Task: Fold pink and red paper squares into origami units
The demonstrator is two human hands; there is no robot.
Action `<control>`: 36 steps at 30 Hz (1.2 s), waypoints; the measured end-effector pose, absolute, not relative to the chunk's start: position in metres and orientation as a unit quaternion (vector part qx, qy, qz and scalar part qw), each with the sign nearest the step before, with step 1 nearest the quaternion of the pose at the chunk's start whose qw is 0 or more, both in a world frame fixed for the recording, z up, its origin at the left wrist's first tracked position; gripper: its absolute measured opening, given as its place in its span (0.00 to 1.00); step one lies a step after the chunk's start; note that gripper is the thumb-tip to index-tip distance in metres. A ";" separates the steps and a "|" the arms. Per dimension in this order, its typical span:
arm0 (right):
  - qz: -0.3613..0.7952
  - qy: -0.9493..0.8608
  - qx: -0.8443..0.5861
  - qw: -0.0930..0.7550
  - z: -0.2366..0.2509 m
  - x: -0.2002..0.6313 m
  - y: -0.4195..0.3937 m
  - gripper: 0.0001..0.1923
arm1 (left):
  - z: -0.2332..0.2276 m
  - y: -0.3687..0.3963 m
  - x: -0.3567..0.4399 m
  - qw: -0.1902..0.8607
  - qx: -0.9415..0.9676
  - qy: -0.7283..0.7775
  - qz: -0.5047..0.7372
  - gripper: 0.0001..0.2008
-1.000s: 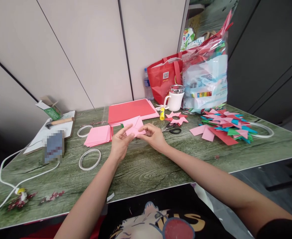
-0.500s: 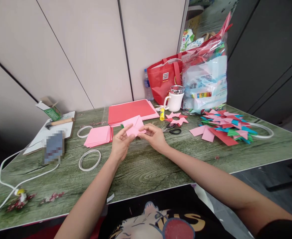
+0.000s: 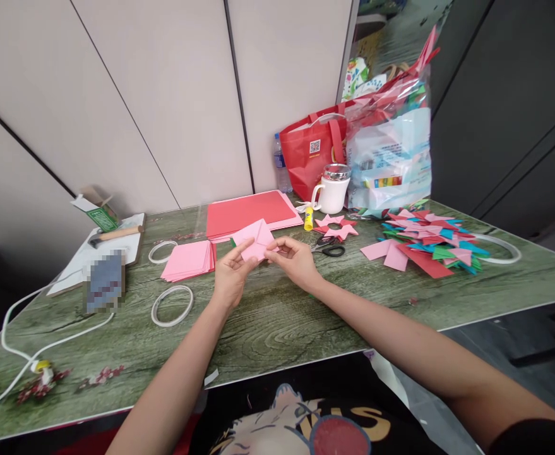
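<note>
Between both hands, above the table, is a square of pink paper (image 3: 254, 237) with crease lines across it. My left hand (image 3: 232, 272) grips its left and lower edge between thumb and fingers. At the right corner, my right hand (image 3: 296, 260) pinches it with thumb and forefinger. Left of my left hand lies a stack of pink paper squares (image 3: 188, 260), with red ones at its edge. Behind the held square are larger red and pink sheets (image 3: 249, 212). Black-handled scissors (image 3: 330, 249) lie just beyond my right hand.
A yellow glue stick (image 3: 308, 218), a white mug (image 3: 332, 189) and a folded paper star ring (image 3: 334, 227) stand or lie behind. Folded paper pieces (image 3: 433, 237) are heaped at right. Tape rolls (image 3: 173, 306), a hammer (image 3: 116, 234) and a white cable (image 3: 69, 338) are on the left.
The view has shifted very slightly. Both hands stay on the pink paper square, which looks nearly the same, with only a small shift of the fingers.
</note>
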State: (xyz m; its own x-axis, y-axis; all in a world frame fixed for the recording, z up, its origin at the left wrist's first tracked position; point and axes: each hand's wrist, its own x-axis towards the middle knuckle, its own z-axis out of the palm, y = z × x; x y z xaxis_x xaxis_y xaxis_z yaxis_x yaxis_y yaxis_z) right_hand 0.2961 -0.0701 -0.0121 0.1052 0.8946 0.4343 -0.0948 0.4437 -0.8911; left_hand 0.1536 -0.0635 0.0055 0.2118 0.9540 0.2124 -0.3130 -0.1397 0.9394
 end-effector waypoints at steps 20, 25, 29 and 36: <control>0.367 -0.576 -0.379 0.625 -0.013 0.302 -0.064 0.10 | 0.003 -0.060 0.151 0.557 0.546 0.321 0.537 0.25; 0.360 -0.594 -0.382 0.610 -0.014 0.302 -0.066 0.08 | 0.003 -0.061 0.152 0.568 0.551 0.314 0.524 0.25; 0.350 -0.585 -0.382 0.624 -0.016 0.303 -0.064 0.10 | 0.005 -0.062 0.152 0.586 0.537 0.300 0.528 0.25; 0.391 -0.553 -0.372 0.635 -0.016 0.304 -0.062 0.10 | 0.010 -0.061 0.152 0.605 0.483 0.293 0.562 0.28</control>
State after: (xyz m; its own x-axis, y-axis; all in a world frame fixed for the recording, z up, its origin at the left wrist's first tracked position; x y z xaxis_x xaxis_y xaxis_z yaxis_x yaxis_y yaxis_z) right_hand 0.3035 -0.0615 -0.0157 0.0832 0.9079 0.4108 -0.0841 0.4171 -0.9050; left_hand 0.1519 -0.0613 0.0102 0.1970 0.9621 0.1884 -0.3969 -0.0974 0.9127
